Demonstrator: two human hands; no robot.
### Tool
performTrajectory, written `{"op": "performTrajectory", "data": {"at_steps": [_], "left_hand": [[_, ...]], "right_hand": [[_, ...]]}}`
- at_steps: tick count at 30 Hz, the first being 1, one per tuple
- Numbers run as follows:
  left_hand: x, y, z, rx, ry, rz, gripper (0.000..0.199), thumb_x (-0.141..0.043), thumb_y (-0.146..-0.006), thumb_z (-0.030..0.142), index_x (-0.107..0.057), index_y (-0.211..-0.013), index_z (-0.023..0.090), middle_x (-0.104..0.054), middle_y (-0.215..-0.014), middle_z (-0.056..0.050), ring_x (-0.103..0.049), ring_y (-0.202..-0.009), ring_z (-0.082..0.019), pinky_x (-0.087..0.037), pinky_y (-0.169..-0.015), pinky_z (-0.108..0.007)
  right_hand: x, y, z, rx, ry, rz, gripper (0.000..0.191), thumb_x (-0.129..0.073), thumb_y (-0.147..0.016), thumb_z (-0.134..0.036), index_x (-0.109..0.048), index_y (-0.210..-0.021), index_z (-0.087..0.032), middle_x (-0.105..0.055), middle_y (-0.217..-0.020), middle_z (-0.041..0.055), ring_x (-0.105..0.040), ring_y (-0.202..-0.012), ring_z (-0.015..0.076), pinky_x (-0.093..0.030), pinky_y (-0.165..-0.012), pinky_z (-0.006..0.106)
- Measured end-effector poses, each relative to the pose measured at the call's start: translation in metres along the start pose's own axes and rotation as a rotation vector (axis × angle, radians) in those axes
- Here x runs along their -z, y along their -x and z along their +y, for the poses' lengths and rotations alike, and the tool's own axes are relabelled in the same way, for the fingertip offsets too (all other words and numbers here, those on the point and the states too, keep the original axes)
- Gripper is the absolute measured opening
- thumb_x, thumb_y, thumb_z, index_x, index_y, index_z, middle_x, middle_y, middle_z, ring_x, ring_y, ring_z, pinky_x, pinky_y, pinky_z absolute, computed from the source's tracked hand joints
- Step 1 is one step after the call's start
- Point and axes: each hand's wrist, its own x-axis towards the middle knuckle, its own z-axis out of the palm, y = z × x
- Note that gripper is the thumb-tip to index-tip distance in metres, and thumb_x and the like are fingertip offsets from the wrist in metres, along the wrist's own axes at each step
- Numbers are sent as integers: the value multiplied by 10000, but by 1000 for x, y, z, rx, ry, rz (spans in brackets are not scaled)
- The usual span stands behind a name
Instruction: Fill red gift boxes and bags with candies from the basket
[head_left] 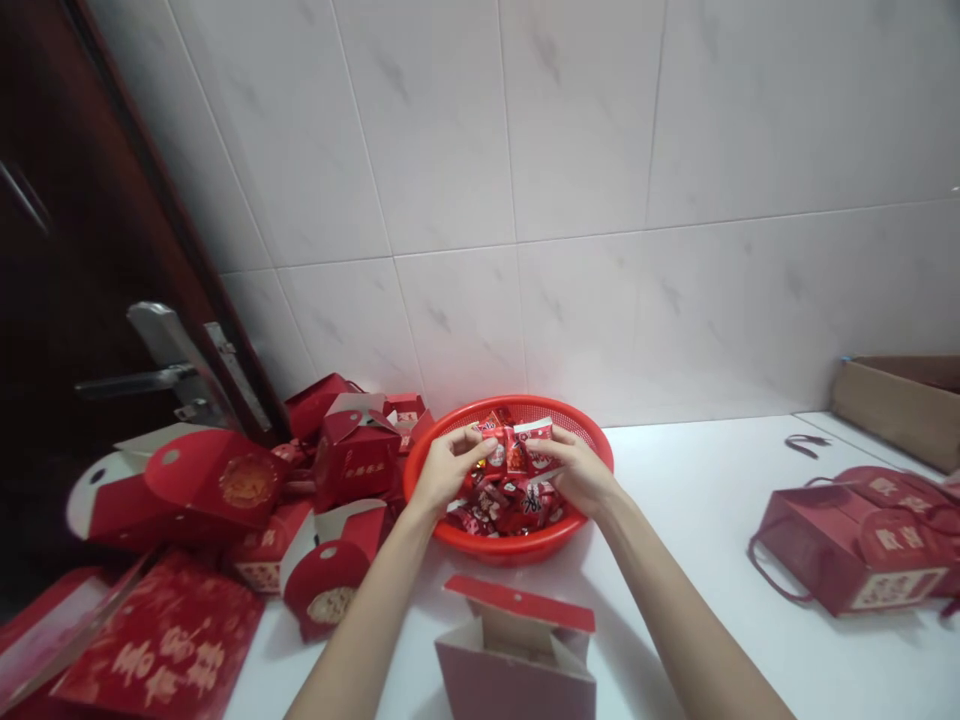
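Observation:
Above a red plastic basket (517,548) full of wrapped candies (491,505), both of my hands hold red candy packets. My left hand (450,467) pinches a red packet (496,455) between thumb and fingers. Opposite it, my right hand (577,470) has its fingers closed on another red packet (536,440) with a white edge. The two packets are side by side, close together. On the white table in front of the basket stands an open red gift box (517,670) with its flap raised.
Several red gift boxes (247,490) crowd the left side, with a red printed bag (165,640) near the front. More red boxes with cords (847,545) sit at the right, near a dark strip (806,443) and a cardboard box (900,405). A tiled wall (585,300) rises behind.

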Motion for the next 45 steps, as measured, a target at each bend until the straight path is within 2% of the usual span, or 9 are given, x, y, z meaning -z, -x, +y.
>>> {"op": "performTrajectory", "data": {"at_steps": [10,19,23,26,29,33,40,42,45], "left_hand": [[-2,1,2,-20,-7,-39,497,-868,-496,576,-599,-576,165,-611,-613,19,-534,-619,-124,-429,-654,-245],[-3,2,3,-89,-175,-145,504,-661,-717,661,-692,-678,160,-676,-689,-24,-597,-697,-173,-466,-708,-277],[18,5,15,-16,-578,-307,436,-593,-782,583,-740,-790,172,-732,-762,-41,-666,-755,-216,-490,-695,-275],[36,9,19,131,-959,-468,347,-748,-650,410,-764,-926,200,-769,-879,-44,-694,-838,-243,-494,-702,-260],[40,8,12,234,-1003,-529,483,-788,-559,287,-760,-1036,217,-772,-1050,-60,-699,-982,-261,-512,-770,-248],[33,3,0,227,-776,-504,540,-764,-454,129,-792,-978,258,-784,-1033,-53,-702,-1021,-288,-520,-768,-250],[35,0,2,124,-605,-410,415,-801,-425,153,-817,-832,227,-721,-683,9,-661,-659,-203,-447,-558,-227],[35,-1,3,102,-531,-328,318,-794,-477,199,-810,-795,197,-721,-666,-1,-646,-629,-188,-457,-586,-241],[32,-3,5,92,-366,-89,234,-816,-511,280,-790,-711,161,-756,-731,-61,-667,-701,-204,-496,-693,-285]], "right_hand": [[3,5,-3,-61,77,-130,306,-881,-541,-207,-774,-823,-153,-752,-720,14,-684,-630,137,-560,-622,252],[4,4,-2,-36,108,-46,303,-884,-536,-224,-763,-807,-162,-738,-711,23,-675,-611,159,-566,-528,267],[5,2,-1,11,76,50,271,-854,-546,-213,-755,-796,-179,-735,-752,22,-673,-652,180,-588,-531,309],[5,0,0,45,62,112,243,-844,-545,-214,-742,-764,-185,-736,-750,28,-663,-639,186,-581,-503,316],[4,-1,0,57,53,122,235,-843,-526,-207,-739,-736,-184,-732,-721,23,-660,-632,180,-574,-493,291],[4,0,1,71,47,130,224,-843,-522,-200,-737,-720,-193,-726,-701,10,-651,-609,169,-563,-481,279],[3,0,1,80,39,138,199,-829,-543,-196,-735,-718,-199,-727,-688,16,-647,-591,175,-562,-492,302],[3,0,1,73,38,142,215,-837,-535,-201,-734,-723,-194,-730,-699,20,-647,-603,181,-565,-490,310],[2,1,1,60,43,146,246,-849,-524,-213,-737,-742,-192,-727,-711,19,-647,-618,187,-561,-476,312]]}}
